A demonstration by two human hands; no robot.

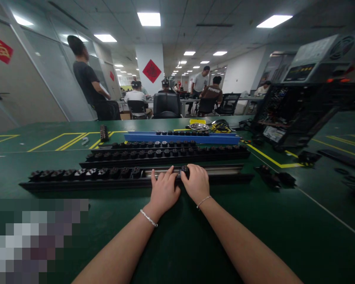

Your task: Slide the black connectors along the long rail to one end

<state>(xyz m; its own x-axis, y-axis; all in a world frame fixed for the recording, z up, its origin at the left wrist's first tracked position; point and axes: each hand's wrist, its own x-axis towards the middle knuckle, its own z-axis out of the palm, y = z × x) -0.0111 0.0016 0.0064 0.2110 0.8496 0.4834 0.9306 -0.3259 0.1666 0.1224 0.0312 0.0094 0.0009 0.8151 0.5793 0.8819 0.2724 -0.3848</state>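
Observation:
A long black channel (94, 184) lies across the green table, with a row of small round black parts (125, 172) seated along its left portion. My left hand (165, 190) rests on the channel right of that row, fingers spread and touching its metal strip. Just beside it, my right hand (196, 181) is closed around a round black part (185, 170) at the strip. The undersides of my right fingers are hidden. Bare metal strip (225, 170) shows to the right of my hands.
Behind lie another loaded black channel (130, 158) and a blue channel (180, 138) with similar parts. A metal dish (199, 127) stands farther back. An open computer case (281, 114) and loose black pieces (273, 176) are at right. Several people sit or stand beyond the table.

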